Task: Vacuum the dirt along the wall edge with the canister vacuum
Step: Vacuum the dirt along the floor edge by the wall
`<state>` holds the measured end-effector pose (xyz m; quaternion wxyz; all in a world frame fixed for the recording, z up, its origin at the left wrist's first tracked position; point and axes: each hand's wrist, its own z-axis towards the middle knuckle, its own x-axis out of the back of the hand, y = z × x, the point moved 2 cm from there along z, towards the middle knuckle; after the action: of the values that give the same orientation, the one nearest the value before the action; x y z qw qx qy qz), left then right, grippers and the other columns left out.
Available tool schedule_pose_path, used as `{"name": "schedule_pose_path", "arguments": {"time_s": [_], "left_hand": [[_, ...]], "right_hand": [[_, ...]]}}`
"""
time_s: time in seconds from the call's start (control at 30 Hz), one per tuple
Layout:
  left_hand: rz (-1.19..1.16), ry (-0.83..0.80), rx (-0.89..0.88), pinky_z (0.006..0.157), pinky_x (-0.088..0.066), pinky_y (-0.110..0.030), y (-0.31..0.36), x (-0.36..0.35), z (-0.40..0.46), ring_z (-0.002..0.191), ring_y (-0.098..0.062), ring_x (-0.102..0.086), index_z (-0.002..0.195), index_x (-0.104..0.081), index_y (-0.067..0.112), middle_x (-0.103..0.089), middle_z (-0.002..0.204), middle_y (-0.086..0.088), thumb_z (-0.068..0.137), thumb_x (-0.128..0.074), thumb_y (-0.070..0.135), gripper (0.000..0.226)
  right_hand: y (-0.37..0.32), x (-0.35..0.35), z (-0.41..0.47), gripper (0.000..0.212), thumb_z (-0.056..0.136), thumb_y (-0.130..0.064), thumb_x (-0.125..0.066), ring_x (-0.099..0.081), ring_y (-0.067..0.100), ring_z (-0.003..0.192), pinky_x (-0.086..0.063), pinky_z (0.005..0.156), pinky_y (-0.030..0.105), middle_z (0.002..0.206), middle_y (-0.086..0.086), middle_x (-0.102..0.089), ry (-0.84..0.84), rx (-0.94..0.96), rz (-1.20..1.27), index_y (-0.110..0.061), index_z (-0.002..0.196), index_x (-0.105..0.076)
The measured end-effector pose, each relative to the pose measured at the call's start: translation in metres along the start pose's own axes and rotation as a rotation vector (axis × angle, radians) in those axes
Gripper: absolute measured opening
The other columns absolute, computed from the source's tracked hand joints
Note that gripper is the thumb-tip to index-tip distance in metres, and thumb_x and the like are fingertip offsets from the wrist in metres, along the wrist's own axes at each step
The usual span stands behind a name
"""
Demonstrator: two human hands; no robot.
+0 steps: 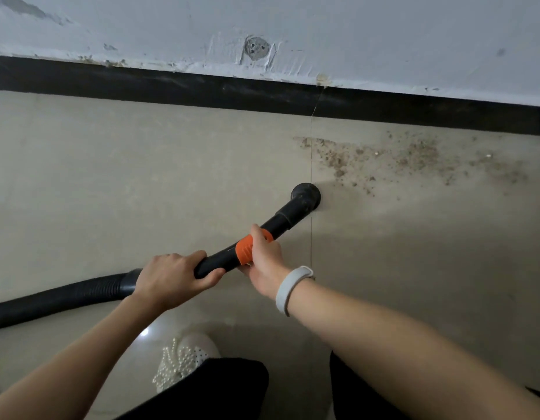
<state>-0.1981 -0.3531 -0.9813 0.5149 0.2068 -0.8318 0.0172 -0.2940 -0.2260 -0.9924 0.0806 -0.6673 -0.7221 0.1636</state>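
Black wand (pixel 280 225) slants from your hands up-right, nozzle (pixel 306 195) on the floor (pixel 111 177) just short of the dirt (pixel 414 156). Your left hand (pixel 174 278) grips its rear, your right hand (pixel 262 253) its orange collar (pixel 246 248).

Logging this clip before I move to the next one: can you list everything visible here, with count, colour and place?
nozzle: one, black, round, on the floor at the tile joint, left of the dirt
wand: one, black with an orange collar, runs from the hands to the nozzle
hose: one, black, ribbed, trails off to the left edge
dirt: one scattered brown patch, on the floor right of centre, near the skirting
skirting: one black strip, at the foot of the wall
wall: one, pale grey, scuffed, with a round patched hole
floor: beige tiles
shoe: one, white with pearl beads, bottom centre
wristband: one, white, on the right wrist
left hand: grips the wand's rear end
right hand: grips the orange collar
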Motion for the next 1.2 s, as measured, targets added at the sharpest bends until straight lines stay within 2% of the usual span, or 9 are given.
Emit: {"name": "schedule_pose_path", "arguments": {"time_s": [0.17,0.4,0.5,0.6,0.73,0.8,0.93,1.1,1.2], "left_hand": [[0.075,-0.048,-0.152,0.055,-0.032,-0.03,0.021,-0.006,-0.006,0.074,-0.022,-0.064,0.08,-0.042,0.028,-0.059,0.065,0.002,0.082,-0.03,0.074,0.048],[0.068,-0.021,-0.163,0.059,-0.036,-0.03,0.033,-0.005,0.017,0.078,-0.024,-0.065,0.077,-0.038,0.029,-0.065,0.073,0.001,0.076,-0.027,0.075,0.047],[-0.006,0.028,-0.112,0.06,-0.038,-0.03,0.043,0.007,0.039,0.074,-0.026,-0.063,0.077,-0.042,0.029,-0.051,0.062,0.005,0.077,-0.027,0.074,0.048],[-0.034,0.081,-0.068,0.059,-0.035,-0.031,0.046,0.016,0.043,0.071,-0.028,-0.061,0.075,-0.042,0.028,-0.042,0.057,0.007,0.077,-0.025,0.076,0.051],[-0.02,0.059,-0.03,0.058,-0.033,-0.031,0.026,0.012,0.023,0.062,-0.024,-0.051,0.075,-0.042,0.026,-0.043,0.057,0.008,0.077,-0.023,0.076,0.054],[-0.061,0.036,-0.018,0.056,-0.032,-0.031,0.017,0.005,0.01,0.062,-0.023,-0.052,0.077,-0.042,0.024,-0.045,0.058,0.007,0.08,-0.028,0.074,0.052],[-0.2,-0.022,0.022,0.051,-0.03,-0.031,0.002,0.001,-0.004,0.058,-0.021,-0.05,0.068,-0.04,0.024,-0.047,0.056,0.006,0.082,-0.036,0.069,0.047],[-0.327,-0.119,0.033,0.048,-0.031,-0.028,-0.014,0.004,-0.011,0.055,-0.013,-0.052,0.065,-0.046,0.025,-0.051,0.055,0.004,0.082,-0.043,0.066,0.044],[-0.321,-0.17,0.009,0.049,-0.035,-0.028,-0.019,0.008,-0.015,0.052,-0.011,-0.053,0.063,-0.047,0.024,-0.052,0.053,0.005,0.081,-0.044,0.066,0.045]], "right_hand": [[0.027,0.033,-0.007,0.023,0.093,-0.035,-0.053,-0.055,0.02,0.077,-0.05,0.071,0.036,0.085,0.006,-0.052,0.125,0.001,0.152,-0.013,0.1,-0.049],[0.003,0.038,0.001,0.019,0.092,-0.031,-0.051,-0.055,0.019,0.073,-0.053,0.078,0.041,0.077,0.004,-0.054,0.229,0.111,0.129,-0.015,0.081,-0.051],[-0.036,0.03,0.006,0.018,0.092,-0.03,-0.05,-0.056,0.023,0.078,-0.052,0.069,0.038,0.081,0.005,-0.053,0.224,0.164,0.083,-0.016,0.082,-0.049],[-0.054,0.023,0.007,0.019,0.092,-0.031,-0.049,-0.057,0.027,0.09,-0.055,0.073,0.042,0.087,0.007,-0.054,0.215,0.183,0.034,-0.016,0.081,-0.048],[-0.028,0.003,0.001,0.03,0.093,-0.034,-0.048,-0.058,0.026,0.09,-0.055,0.077,0.042,0.095,0.008,-0.056,0.134,0.108,-0.015,-0.009,0.11,-0.049],[-0.006,-0.007,-0.002,0.036,0.093,-0.037,-0.048,-0.058,0.027,0.093,-0.055,0.073,0.039,0.097,0.008,-0.055,0.074,0.054,-0.045,-0.01,0.115,-0.048],[0.009,-0.009,-0.001,0.03,0.092,-0.043,-0.052,-0.059,0.024,0.086,-0.054,0.063,0.035,0.087,0.006,-0.055,-0.036,0.03,-0.025,-0.013,0.091,-0.051],[-0.005,0.0,0.002,0.041,0.092,-0.047,-0.049,-0.061,0.023,0.082,-0.054,0.06,0.033,0.087,0.007,-0.059,0.02,0.04,-0.057,-0.011,0.112,-0.049],[0.012,-0.002,-0.002,0.046,0.093,-0.049,-0.045,-0.062,0.026,0.092,-0.056,0.076,0.04,0.096,0.009,-0.062,0.103,0.039,-0.098,-0.01,0.117,-0.05]]}}
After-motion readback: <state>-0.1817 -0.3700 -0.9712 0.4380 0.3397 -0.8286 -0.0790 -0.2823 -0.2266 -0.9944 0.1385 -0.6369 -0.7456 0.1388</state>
